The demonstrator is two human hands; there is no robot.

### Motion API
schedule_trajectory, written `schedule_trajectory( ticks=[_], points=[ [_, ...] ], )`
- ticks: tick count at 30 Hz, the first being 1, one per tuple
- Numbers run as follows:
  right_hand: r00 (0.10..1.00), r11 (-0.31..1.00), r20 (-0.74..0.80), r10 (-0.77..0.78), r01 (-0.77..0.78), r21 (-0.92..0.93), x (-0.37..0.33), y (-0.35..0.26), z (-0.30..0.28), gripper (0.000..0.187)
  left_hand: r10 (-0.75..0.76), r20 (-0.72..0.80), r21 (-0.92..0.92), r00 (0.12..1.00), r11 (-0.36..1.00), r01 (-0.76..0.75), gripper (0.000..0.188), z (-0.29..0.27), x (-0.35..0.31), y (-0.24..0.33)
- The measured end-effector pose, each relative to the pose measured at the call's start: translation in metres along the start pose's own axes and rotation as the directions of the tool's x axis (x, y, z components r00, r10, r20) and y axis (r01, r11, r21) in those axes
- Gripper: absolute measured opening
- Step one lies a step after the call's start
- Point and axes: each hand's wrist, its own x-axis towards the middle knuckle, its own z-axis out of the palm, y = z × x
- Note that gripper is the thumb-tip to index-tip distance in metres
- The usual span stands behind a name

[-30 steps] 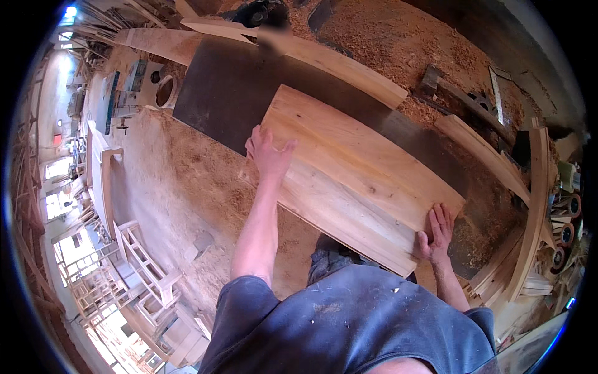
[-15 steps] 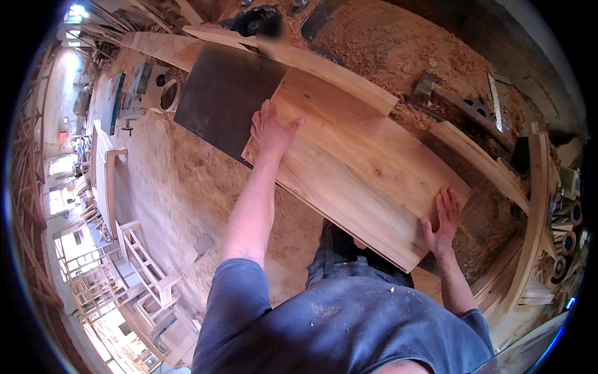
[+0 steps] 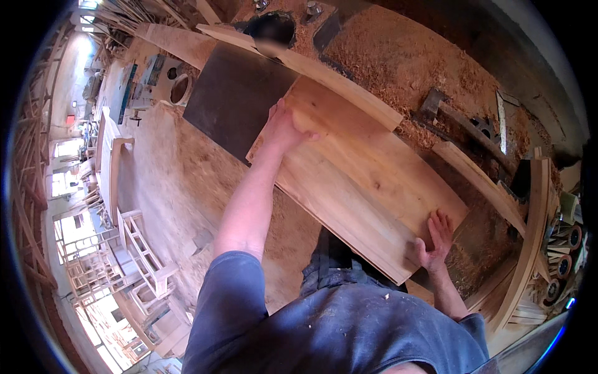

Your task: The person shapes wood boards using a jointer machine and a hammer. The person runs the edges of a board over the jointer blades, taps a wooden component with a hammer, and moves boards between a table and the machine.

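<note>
A broad wooden panel (image 3: 374, 181) lies flat on a dark metal machine table (image 3: 237, 93), its far edge along an upright wooden fence board (image 3: 336, 81). Toward the panel's left end rests my left hand (image 3: 286, 129), open, its thumb stretched out over the wood and its fingers reaching to the end edge. My right hand (image 3: 437, 240) lies open near the right end, fingers on the panel's face and thumb apart. The panel's near edge sits just in front of my body. What is under the panel is hidden.
Wood shavings (image 3: 398, 47) cover the area beyond the fence, around a dark round opening (image 3: 272, 30). Another wooden strip (image 3: 483, 184) stands at the right, near a tall timber post (image 3: 529, 249). Wooden frames (image 3: 143, 249) stand on the dusty floor at the left.
The view has turned slightly, so everything sits a little differently in it. Both hands keep about the same places on the panel; the left fingers look closer together.
</note>
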Motion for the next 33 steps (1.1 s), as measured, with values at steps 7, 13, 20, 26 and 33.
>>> schedule_trajectory(
  ticks=[7, 13, 20, 26, 33],
  points=[
    [1.0, 0.999, -0.028, -0.003, 0.004, 0.039, 0.013, -0.006, 0.009, 0.057, -0.005, 0.014, 0.032, 1.0, 0.999, 0.005, 0.1, -0.011, 0.013, -0.008],
    [0.998, 0.997, -0.057, -0.003, 0.007, 0.073, 0.028, -0.012, 0.019, 0.055, -0.006, 0.013, 0.017, 1.0, 1.0, 0.006, 0.099, -0.016, 0.025, -0.019],
    [0.998, 0.997, -0.055, -0.001, 0.006, 0.083, 0.056, -0.029, 0.042, 0.054, -0.025, 0.015, 0.027, 1.0, 0.999, 0.024, 0.107, -0.027, 0.046, -0.053],
    [0.999, 0.998, -0.041, 0.026, -0.023, 0.059, 0.07, -0.041, 0.053, 0.055, 0.001, -0.004, 0.002, 1.0, 1.0, -0.001, 0.109, -0.032, 0.054, -0.064],
    [1.0, 0.999, -0.013, 0.018, -0.017, 0.044, 0.089, -0.051, 0.062, 0.058, -0.02, 0.035, -0.026, 0.999, 0.999, 0.021, 0.105, -0.044, 0.067, -0.081]
  ],
)
